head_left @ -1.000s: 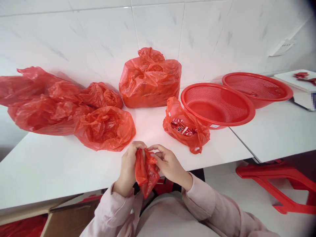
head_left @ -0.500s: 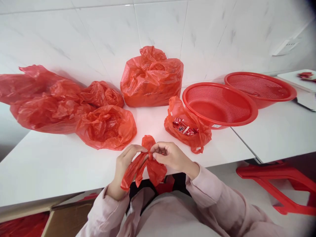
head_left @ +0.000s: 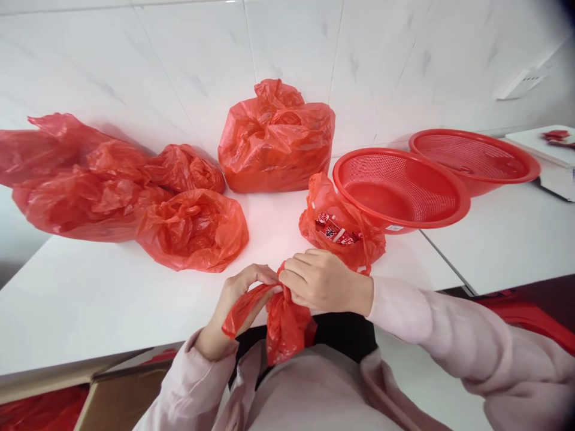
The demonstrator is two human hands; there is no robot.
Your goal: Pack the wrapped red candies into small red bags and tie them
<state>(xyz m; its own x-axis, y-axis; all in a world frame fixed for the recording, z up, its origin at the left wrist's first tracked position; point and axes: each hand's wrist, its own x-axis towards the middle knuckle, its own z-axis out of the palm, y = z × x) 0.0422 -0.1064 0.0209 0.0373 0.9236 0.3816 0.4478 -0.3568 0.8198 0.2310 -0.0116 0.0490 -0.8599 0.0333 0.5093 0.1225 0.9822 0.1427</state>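
Note:
Both hands grip a red plastic bag [head_left: 286, 335] at the front edge of the table. My left hand [head_left: 240, 299] pinches its gathered neck from the left, with a loose strip of plastic hanging over the fingers. My right hand [head_left: 321, 280] is closed round the plastic on the other side, knuckles up, its fingertips hidden. Just behind my right hand stands an open red bag [head_left: 321, 194] holding several red-wrapped packets [head_left: 335, 230]. To the left of my hands lies a crumpled, open-topped red bag [head_left: 193, 230].
Two red plastic colanders [head_left: 399, 218] [head_left: 476, 155] stand at the right. A large full red bag [head_left: 276, 149] leans near the tiled wall, and more red bags [head_left: 85, 197] lie at the left. A cardboard box [head_left: 126, 398] is below the table; a red stool [head_left: 525, 311] is at right.
My right hand has closed into a fist round the plastic and turned knuckles up, its forearm swinging outward. The bag's lower part has shifted and hangs lower; my left hand keeps its pinch.

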